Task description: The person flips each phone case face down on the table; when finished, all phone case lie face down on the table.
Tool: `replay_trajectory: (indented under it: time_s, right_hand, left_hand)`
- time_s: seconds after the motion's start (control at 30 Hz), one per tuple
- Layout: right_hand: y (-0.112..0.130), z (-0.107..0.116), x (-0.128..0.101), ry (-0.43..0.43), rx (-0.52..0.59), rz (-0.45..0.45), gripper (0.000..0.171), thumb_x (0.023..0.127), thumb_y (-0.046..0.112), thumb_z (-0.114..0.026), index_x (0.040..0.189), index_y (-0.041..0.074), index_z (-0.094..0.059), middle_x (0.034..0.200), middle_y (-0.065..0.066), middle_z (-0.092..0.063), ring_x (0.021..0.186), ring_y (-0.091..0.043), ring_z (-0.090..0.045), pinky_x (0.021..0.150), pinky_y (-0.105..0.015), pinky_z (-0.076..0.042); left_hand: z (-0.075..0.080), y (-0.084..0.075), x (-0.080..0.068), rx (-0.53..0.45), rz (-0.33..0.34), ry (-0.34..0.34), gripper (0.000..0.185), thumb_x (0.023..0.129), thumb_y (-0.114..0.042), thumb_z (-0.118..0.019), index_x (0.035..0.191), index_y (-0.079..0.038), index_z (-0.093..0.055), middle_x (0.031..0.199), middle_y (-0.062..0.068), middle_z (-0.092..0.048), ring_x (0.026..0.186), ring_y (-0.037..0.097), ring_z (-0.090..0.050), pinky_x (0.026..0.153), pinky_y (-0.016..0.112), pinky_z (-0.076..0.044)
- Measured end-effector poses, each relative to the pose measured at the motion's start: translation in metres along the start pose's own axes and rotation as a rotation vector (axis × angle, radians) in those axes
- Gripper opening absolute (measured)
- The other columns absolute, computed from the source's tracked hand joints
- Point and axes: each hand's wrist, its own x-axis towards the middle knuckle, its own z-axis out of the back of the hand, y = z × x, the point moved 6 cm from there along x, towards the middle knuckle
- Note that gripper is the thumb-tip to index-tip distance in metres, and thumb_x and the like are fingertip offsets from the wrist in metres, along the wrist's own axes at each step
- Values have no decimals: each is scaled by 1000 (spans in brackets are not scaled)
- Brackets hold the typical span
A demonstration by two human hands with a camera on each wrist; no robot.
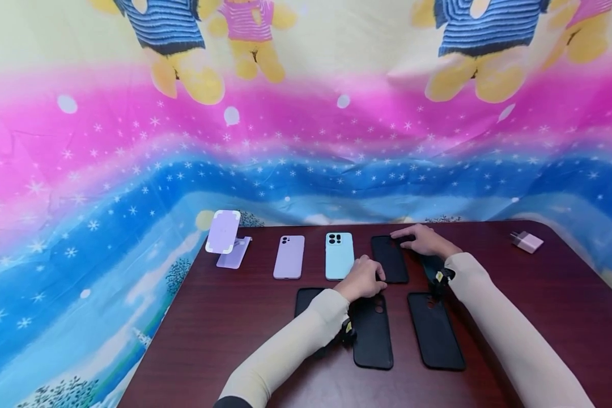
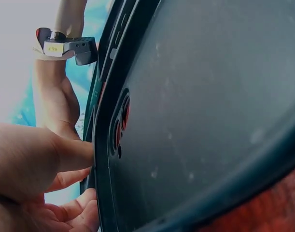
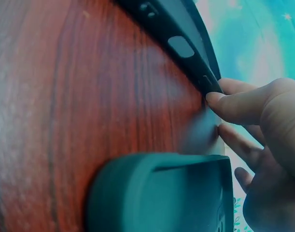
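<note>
In the head view a black phone case [image 1: 391,263] lies at the back of the table between both hands. My left hand [image 1: 363,276] pinches its near left corner with curled fingers. At its far right corner, my right hand [image 1: 424,240] has the index finger along the top edge and the thumb at the side; the right wrist view shows the thumb on the corner of the black case [image 3: 186,46]. Beneath the right hand lies a dark teal phone case [image 3: 161,198], partly covered in the head view. Another black phone case [image 2: 210,96] fills the left wrist view, close to the left fingers.
Left of the hands lie a light-blue phone case [image 1: 339,255] and a lilac phone case [image 1: 289,258], beside a lilac phone stand [image 1: 226,238]. Nearer are black cases [image 1: 372,334] [image 1: 436,334], another partly under the left forearm. A charger plug [image 1: 527,242] sits far right.
</note>
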Motion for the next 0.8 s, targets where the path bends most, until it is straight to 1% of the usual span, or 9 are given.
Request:
replay_trajectory:
  time_s: [0.1,0.2,0.3,0.43,0.57,0.7,0.8]
  right_hand:
    - [0,1,0,-8,2,-3,39,102,7,-60,140,17,-66,149,-26,-54,141,-49,-45,107,-65,-43]
    - [0,2,0,-4,11,6,39,102,7,-61,139,16,-66,148,-26,-55,140,-49,-46,106,-65,-45]
    - [-2,3,-1,4,24,10,39,102,7,-61,139,15,-66,148,-27,-55,140,-49,-46,106,-64,-45]
    - [-6,3,-3,17,55,6,38,102,8,-61,140,14,-65,149,-27,-53,141,-50,-44,107,-64,-44]
    - [-8,4,-5,23,97,1,39,102,10,-62,140,13,-65,151,-27,-52,142,-49,-43,108,-64,-43]
    - [-10,7,-6,20,120,0,39,102,14,-63,141,14,-65,152,-27,-51,143,-49,-43,108,-64,-44]
    - [-9,12,-7,15,148,-6,40,101,16,-65,141,15,-65,153,-26,-50,143,-49,-43,108,-64,-44]
  left_hand:
    - [2,1,1,-14,-27,-10,9,96,-24,-74,88,-21,-77,102,-3,-64,106,14,-53,95,25,-46]
    - [4,1,0,-35,-54,-17,10,96,-21,-73,88,-18,-78,98,-3,-68,102,13,-57,89,23,-49]
    - [5,0,0,-69,-73,-20,9,97,-19,-72,91,-16,-77,96,-3,-69,92,10,-58,80,21,-49]
    - [4,1,-1,-133,-78,-22,8,99,-20,-70,92,-16,-74,93,-3,-67,77,6,-55,70,19,-46]
    - [5,4,-3,-189,-87,-56,11,99,-23,-71,90,-17,-70,86,-4,-65,66,6,-52,63,20,-43]
    - [9,8,-6,-230,-107,-97,11,99,-25,-71,91,-18,-69,86,-4,-65,64,6,-51,62,19,-42]
    - [13,10,-7,-264,-123,-125,9,99,-26,-70,94,-19,-69,90,-5,-67,65,6,-51,63,20,-43]
